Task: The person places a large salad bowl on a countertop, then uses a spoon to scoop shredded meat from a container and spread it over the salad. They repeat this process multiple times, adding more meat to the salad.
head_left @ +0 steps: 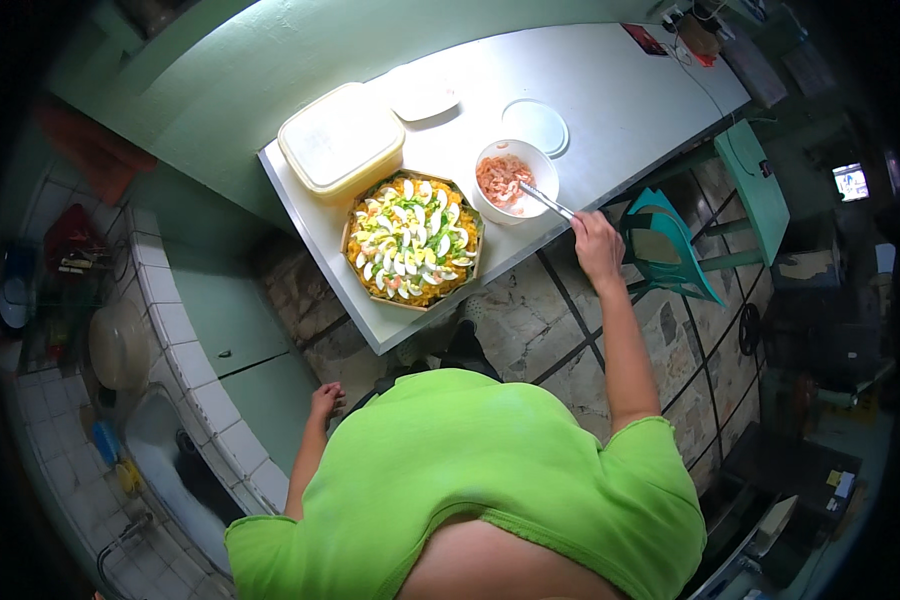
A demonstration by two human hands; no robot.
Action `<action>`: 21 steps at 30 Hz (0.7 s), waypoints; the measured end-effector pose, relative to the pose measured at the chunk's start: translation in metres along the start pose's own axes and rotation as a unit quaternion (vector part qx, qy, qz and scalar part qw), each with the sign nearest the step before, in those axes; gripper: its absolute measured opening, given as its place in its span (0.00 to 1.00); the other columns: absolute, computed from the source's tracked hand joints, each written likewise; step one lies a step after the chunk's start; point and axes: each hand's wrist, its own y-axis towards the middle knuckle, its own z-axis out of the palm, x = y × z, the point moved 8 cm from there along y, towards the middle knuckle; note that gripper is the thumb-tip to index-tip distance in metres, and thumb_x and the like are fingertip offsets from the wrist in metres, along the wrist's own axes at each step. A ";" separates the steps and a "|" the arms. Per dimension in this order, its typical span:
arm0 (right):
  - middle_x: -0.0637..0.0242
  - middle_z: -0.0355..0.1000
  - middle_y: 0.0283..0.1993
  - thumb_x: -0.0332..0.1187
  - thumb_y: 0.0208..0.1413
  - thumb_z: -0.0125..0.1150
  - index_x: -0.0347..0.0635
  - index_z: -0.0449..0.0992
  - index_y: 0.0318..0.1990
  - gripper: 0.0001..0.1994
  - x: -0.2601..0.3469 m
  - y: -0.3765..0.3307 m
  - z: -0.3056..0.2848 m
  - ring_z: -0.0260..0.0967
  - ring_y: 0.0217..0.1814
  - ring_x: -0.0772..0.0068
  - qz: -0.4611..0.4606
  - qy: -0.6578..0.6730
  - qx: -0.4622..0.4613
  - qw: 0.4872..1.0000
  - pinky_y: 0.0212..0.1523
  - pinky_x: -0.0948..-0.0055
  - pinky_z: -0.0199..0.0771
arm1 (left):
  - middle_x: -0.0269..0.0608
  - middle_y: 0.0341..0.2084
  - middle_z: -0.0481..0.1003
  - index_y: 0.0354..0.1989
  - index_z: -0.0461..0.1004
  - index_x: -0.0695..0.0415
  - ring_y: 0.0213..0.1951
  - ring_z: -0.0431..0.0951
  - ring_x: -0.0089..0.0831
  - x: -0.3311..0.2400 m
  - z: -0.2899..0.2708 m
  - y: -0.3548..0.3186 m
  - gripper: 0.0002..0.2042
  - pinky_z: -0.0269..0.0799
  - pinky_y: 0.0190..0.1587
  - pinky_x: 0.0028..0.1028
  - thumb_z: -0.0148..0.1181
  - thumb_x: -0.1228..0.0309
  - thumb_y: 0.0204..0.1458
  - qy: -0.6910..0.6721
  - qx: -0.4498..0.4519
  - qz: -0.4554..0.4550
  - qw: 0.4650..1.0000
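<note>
The middle of the view is the middle of the clock. Closest, at 6 o'clock, is the person's bright green shirt (470, 440). The left hand (326, 400) hangs down at 8 o'clock, well away from the food. Its fingers are a bit bent, its grip is loose, and I see nothing in it.

The right hand (598, 245) is at 2 o'clock. Its grip is closed around the end of a long silver tool (550, 203) (a spoon or tongs, I can't tell which).

At 11 o'clock, an eight-sided tray (481, 240) sits on the white surface (630, 100), near its front corner. It is full of yellow-orange food (355, 250) with egg slices (420, 215) and green bits on top.

At 1 o'clock, just beside the tray, is a round white bowl (548, 178). Small pink pieces (500, 178) lie in it, and the far end of the tool reaches in to them. A round, pale lid (536, 126) lies flat right behind the bowl.

Back at 11 o'clock, behind the tray, is a big yellowish tub (340, 140) with a whitish lid on. Farther off, between 2 and 3 o'clock, a blue-green chair (685, 240) stands on the floor (560, 330).
</note>
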 end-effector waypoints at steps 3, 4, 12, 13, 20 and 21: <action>0.55 0.74 0.39 0.40 0.59 0.53 0.41 0.78 0.37 0.13 -0.007 0.033 0.020 0.73 0.43 0.45 0.005 -0.071 0.067 0.995 0.43 0.52 0.73 | 0.30 0.34 0.77 0.50 0.72 0.48 0.29 0.77 0.27 -0.003 -0.002 -0.004 0.13 0.70 0.31 0.32 0.55 0.61 0.59 -0.016 -0.004 0.003 1.000; 0.54 0.74 0.40 0.40 0.59 0.53 0.41 0.78 0.37 0.13 -0.009 0.042 0.027 0.73 0.43 0.45 0.015 -0.086 0.091 0.992 0.44 0.51 0.72 | 0.30 0.34 0.77 0.51 0.72 0.47 0.29 0.77 0.27 -0.003 -0.002 -0.004 0.13 0.70 0.32 0.32 0.55 0.61 0.59 -0.027 -0.004 0.008 1.000; 0.54 0.75 0.43 0.41 0.58 0.54 0.41 0.78 0.38 0.13 -0.013 0.052 0.026 0.73 0.45 0.48 0.089 -0.063 0.147 0.983 0.45 0.53 0.71 | 0.30 0.35 0.77 0.50 0.73 0.47 0.29 0.76 0.26 0.002 -0.004 -0.011 0.12 0.70 0.29 0.29 0.54 0.62 0.60 -0.038 -0.017 0.020 0.999; 0.55 0.75 0.42 0.40 0.57 0.55 0.41 0.78 0.38 0.12 -0.010 0.047 0.015 0.73 0.45 0.49 0.075 -0.029 0.119 0.990 0.45 0.54 0.72 | 0.30 0.35 0.77 0.50 0.73 0.47 0.29 0.76 0.26 0.004 -0.003 -0.013 0.12 0.70 0.29 0.29 0.54 0.62 0.60 -0.034 -0.021 0.014 0.999; 0.62 0.73 0.37 0.33 0.52 0.62 0.44 0.78 0.40 0.09 0.055 -0.041 0.009 0.73 0.39 0.56 -0.084 0.142 0.044 0.985 0.38 0.63 0.70 | 0.30 0.34 0.77 0.48 0.74 0.47 0.29 0.76 0.27 0.022 0.003 -0.014 0.11 0.70 0.30 0.29 0.55 0.62 0.59 0.003 -0.023 -0.031 0.999; 0.63 0.72 0.36 0.32 0.52 0.62 0.45 0.78 0.41 0.09 0.062 -0.050 0.012 0.72 0.37 0.58 -0.107 0.095 0.020 0.989 0.36 0.63 0.69 | 0.30 0.34 0.77 0.48 0.74 0.47 0.29 0.76 0.27 0.020 0.004 -0.010 0.12 0.70 0.30 0.30 0.56 0.61 0.58 -0.006 -0.014 -0.023 1.000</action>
